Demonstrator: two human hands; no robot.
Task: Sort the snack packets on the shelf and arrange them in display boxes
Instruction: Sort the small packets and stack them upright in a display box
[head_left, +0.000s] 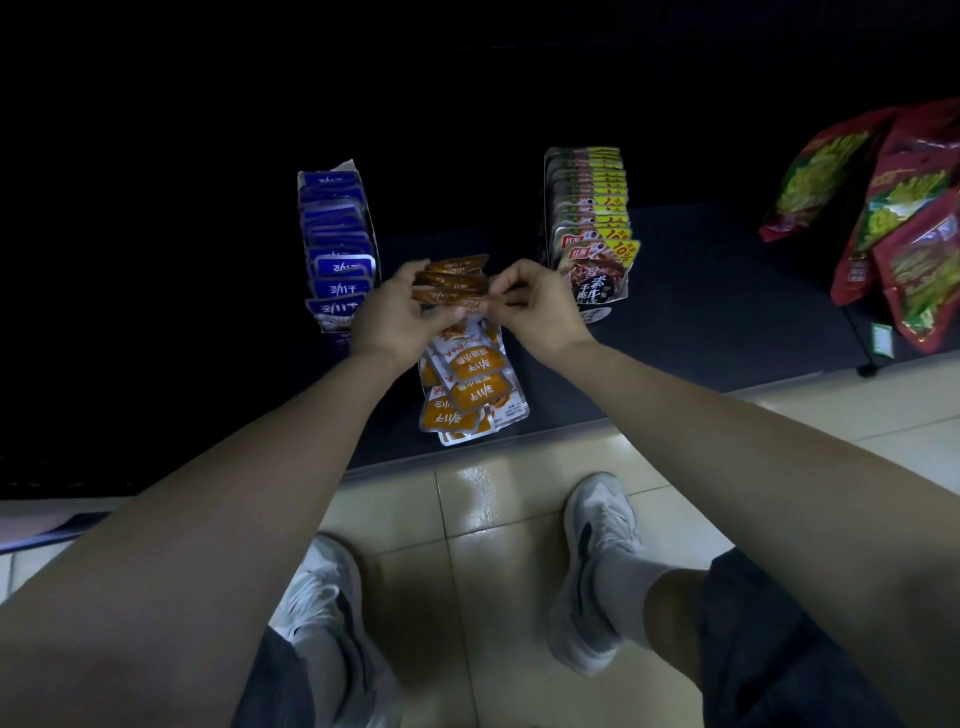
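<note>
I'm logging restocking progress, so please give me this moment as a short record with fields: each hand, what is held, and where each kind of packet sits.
left hand: grips a stack of orange packets
right hand: pinches the stack's right end
loose pile: orange packets overlapping on the dark shelf, below the hands
left display box: blue packets standing in a row
right display box: green-and-yellow packets standing in a row
far right: large red bags

The orange packets (475, 376) and blue packets (340, 267) read "劲仔"; the yellow-cornered packets (597, 244) show "10%".
</note>
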